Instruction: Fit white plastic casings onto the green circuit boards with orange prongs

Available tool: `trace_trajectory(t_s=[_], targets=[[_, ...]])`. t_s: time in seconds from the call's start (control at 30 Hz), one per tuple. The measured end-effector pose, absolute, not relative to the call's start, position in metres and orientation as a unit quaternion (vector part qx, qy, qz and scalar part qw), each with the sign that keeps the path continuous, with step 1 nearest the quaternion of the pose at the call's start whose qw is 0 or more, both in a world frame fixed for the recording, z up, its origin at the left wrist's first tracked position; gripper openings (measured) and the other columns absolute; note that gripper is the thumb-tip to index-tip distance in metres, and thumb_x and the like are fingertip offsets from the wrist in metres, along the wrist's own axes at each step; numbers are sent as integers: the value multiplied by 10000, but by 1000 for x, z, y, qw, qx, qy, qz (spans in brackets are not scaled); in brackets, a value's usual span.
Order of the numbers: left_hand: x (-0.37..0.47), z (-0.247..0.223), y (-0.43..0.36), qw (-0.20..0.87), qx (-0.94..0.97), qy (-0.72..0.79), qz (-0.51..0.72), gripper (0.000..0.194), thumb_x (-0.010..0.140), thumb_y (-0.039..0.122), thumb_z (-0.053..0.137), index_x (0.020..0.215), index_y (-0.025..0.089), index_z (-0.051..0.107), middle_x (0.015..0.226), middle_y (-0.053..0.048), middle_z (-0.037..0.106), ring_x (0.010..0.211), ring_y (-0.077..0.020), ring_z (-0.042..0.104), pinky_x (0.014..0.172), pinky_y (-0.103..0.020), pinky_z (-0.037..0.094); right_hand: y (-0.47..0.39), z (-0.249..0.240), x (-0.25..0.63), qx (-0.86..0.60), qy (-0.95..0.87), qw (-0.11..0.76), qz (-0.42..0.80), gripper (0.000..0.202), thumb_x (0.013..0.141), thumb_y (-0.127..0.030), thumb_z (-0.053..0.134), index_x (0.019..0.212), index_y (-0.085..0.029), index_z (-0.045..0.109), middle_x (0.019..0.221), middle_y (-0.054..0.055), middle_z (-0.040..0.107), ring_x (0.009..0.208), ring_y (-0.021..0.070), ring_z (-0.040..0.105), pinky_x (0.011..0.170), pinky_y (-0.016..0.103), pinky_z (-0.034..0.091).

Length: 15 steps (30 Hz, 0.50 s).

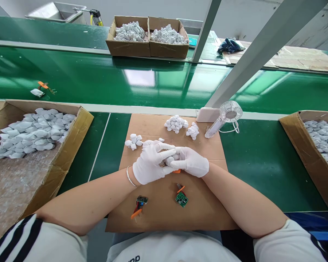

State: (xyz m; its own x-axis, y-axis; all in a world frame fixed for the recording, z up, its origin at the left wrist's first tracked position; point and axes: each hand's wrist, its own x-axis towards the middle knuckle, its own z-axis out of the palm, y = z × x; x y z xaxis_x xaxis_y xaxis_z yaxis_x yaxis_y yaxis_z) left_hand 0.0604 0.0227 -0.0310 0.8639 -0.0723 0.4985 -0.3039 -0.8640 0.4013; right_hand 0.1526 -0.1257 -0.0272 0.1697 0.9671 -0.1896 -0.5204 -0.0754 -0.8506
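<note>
Both hands wear white gloves and meet over the brown cardboard sheet [202, 203]. My left hand [154, 162] and my right hand [192, 162] are closed together around several small white pieces [172, 159]. An orange part [176, 171] shows just below the fingertips. Beyond the hands lie a larger pile of white pieces [176, 123], a smaller pile [192, 131] and, to the left, another small group [133, 142]. Nearer my body rest a green circuit board with an orange part [182, 199] and a darker board with wires and an orange part [139, 206].
Boxes of white pieces stand at the left [68, 156], right [303, 153] and back [131, 48]. A clear handheld fan [226, 116] lies beside a slanted metal post [251, 54]. On the green conveyor [93, 80] sits an orange and white part [41, 89].
</note>
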Motion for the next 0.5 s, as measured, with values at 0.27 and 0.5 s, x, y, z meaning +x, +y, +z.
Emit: trace_trajectory(t_s=[0.27,0.5], targets=[[61,-31,25,269,932,-105,220,343,716,459,690,989,251,696,988,-43,705,867,-220,642,783,-377,463,-128,-30,152,-457,-221,624,594,293,729,-369,748,789,-148,566,722,10,537,726,142,519,685,284,430],[63,-32,27,287,916,-121,255,228,713,386,706,885,237,698,939,-40,708,811,-196,644,742,-358,476,-127,-26,154,-444,-250,622,595,225,730,-245,743,758,-143,545,694,-15,521,663,104,469,640,253,386]])
